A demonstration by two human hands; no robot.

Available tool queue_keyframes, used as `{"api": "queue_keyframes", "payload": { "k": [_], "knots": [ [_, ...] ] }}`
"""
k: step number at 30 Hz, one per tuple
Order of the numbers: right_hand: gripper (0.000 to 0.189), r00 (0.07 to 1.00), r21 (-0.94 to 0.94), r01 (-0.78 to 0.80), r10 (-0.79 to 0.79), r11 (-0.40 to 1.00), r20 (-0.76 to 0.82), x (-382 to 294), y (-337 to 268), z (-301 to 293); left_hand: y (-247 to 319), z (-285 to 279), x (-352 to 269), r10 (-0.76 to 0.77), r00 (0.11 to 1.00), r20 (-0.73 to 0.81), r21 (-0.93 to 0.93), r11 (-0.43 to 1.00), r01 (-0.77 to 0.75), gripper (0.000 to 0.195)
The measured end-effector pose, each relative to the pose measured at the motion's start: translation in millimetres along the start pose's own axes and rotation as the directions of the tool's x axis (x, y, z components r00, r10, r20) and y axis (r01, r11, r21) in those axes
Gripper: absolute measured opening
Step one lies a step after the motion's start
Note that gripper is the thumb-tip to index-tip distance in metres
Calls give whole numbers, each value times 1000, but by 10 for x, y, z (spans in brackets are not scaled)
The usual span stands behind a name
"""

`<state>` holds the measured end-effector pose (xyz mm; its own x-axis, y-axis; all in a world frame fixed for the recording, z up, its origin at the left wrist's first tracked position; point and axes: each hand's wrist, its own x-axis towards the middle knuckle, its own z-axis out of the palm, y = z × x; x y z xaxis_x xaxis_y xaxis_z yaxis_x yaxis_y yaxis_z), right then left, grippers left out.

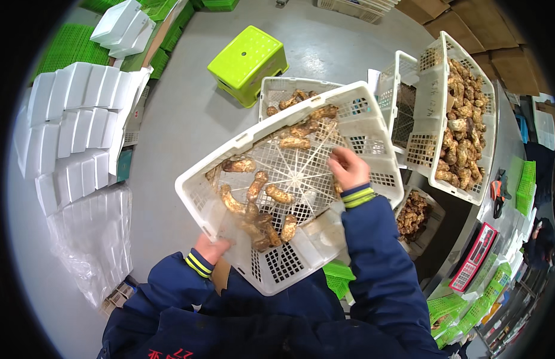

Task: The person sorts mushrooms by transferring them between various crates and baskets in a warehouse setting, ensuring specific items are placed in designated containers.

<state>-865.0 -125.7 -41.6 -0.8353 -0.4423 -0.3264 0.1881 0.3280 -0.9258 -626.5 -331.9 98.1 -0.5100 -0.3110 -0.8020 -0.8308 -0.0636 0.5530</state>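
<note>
A white plastic mesh crate (pixel 320 244) is tilted in front of me, with several brown-and-cream mushrooms (pixel 280 194) lying loose on its grid floor and against its lower side. My left hand (pixel 212 248) grips the crate's lower left rim. My right hand (pixel 348 168) is inside the crate near its right wall, fingers curled; whether it holds anything cannot be told. A mushroom lies partly hidden just below that hand. Behind the tilted crate, another white crate (pixel 277 85) holds more mushrooms and is partly covered.
A green plastic stool (pixel 246 56) stands on the floor ahead. At right, a white crate full of mushrooms (pixel 463 134) rests by a metal table, with a box of brown pieces (pixel 412 215) below. White foam boxes (pixel 80 85) are stacked at left. A red-edged scale (pixel 474 256) stands at right.
</note>
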Motion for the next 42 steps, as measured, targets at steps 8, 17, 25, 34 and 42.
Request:
{"api": "queue_keyframes", "payload": {
  "k": [8, 17, 25, 34, 42],
  "knots": [
    [23, 914, -855, 339, -353, 392, 201, 539, 51, 482, -68, 84, 1, -5, 999, 46, -158, 987, 12, 53],
    [27, 995, -582, 57, -94, 811, -33, 511, 405, 69, 73, -76, 46, -10, 997, 71, -135, 991, 19, 45],
    [44, 951, -7, -228, 224, 974, 211, 188, 540, 229, 68, 113, 8, 43, 999, -5, -175, 984, -43, 37],
    [57, 911, -261, -412, 403, 873, -88, 294, 104, 255, 224, 240, 89, 13, 999, 51, -155, 988, -5, 40],
    [50, 726, -89, -636, 556, 766, -405, 1160, 402, -58, 124, 214, 67, -17, 997, 79, -155, 987, 29, 55]
  ]
}}
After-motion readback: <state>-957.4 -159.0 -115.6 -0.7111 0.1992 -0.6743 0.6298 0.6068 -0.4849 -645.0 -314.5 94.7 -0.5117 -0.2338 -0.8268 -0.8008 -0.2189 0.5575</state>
